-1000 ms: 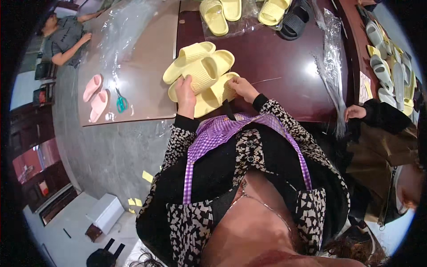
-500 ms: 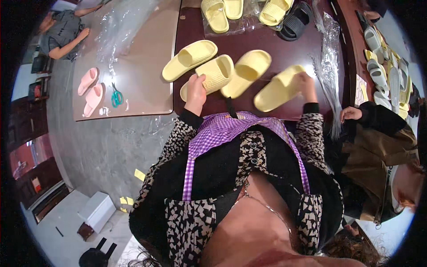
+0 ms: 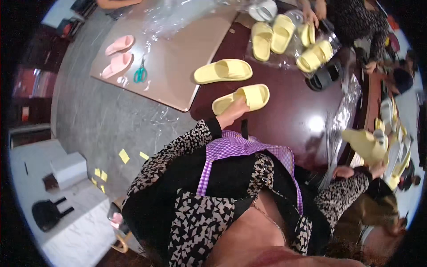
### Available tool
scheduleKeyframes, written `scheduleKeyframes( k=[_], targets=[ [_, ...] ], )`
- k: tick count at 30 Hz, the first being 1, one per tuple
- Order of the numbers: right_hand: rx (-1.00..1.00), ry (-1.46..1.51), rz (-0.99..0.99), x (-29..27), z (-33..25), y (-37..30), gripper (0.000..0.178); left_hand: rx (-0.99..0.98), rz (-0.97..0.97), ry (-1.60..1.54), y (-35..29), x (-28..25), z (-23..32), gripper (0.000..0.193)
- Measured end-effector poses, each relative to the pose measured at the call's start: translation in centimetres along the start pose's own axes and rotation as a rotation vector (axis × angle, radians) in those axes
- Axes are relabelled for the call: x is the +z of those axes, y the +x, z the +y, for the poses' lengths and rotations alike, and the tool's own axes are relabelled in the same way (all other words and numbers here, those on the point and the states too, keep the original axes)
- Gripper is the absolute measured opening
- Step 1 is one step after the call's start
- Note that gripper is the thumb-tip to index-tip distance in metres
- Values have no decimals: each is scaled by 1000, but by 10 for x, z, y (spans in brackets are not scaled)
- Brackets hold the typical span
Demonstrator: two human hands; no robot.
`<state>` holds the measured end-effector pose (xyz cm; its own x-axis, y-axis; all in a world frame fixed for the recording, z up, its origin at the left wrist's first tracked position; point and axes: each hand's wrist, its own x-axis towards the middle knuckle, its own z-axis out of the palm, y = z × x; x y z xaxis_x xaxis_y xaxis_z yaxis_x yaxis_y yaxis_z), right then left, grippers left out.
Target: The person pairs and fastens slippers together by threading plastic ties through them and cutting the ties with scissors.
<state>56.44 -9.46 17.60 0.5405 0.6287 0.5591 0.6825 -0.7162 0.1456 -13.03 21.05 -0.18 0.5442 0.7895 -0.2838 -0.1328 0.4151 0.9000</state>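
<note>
While the left hand [image 3: 234, 111] stays with the slippers at the near edge of the dark red table [image 3: 284, 127], the right hand [image 3: 379, 169] has swung far out to the right, and the wearer's view has turned with it. Half a second ago four yellow slippers lay spread across this part of the table; now only two of them remain there, side by side with toes and heels roughly in line. The left hand grasps the near yellow slipper [image 3: 255, 97] beside its strap, while the far yellow slipper [image 3: 222, 72] lies just beyond, untouched. The right hand is closed on the carried yellow footwear [image 3: 365, 144], held up near the grey and yellow slippers [image 3: 388, 111] massed along the right side; blur hides whether it is one slipper or two. A co-worker's hand [image 3: 343, 172] shows just beside the right forearm. With the group parted, the work in hand appears divided between two places, one pair kept at the front and the rest taken off to the side. On the brown board [image 3: 173, 80] to the left, the pink slippers [image 3: 116, 66] and teal scissors [image 3: 140, 75] lie well apart from both hands.
</note>
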Motion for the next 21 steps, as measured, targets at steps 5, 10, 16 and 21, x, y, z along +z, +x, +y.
scheduleKeyframes(
  k=[5,10,16,21],
  targets=[
    [352,391,239,-28,-124,-6,26,-16,142,121,-8,-19,31,49],
    [499,1207,-49,-27,-312,-91,20,367,-92,24,-35,-8,172,61],
    [400,1577,-798,-40,-510,-183,12,787,-527,-160,-101,47,337,56],
    [-154,1552,-1108,-46,-568,-223,16,910,-478,-46,-118,69,340,52]
  ],
)
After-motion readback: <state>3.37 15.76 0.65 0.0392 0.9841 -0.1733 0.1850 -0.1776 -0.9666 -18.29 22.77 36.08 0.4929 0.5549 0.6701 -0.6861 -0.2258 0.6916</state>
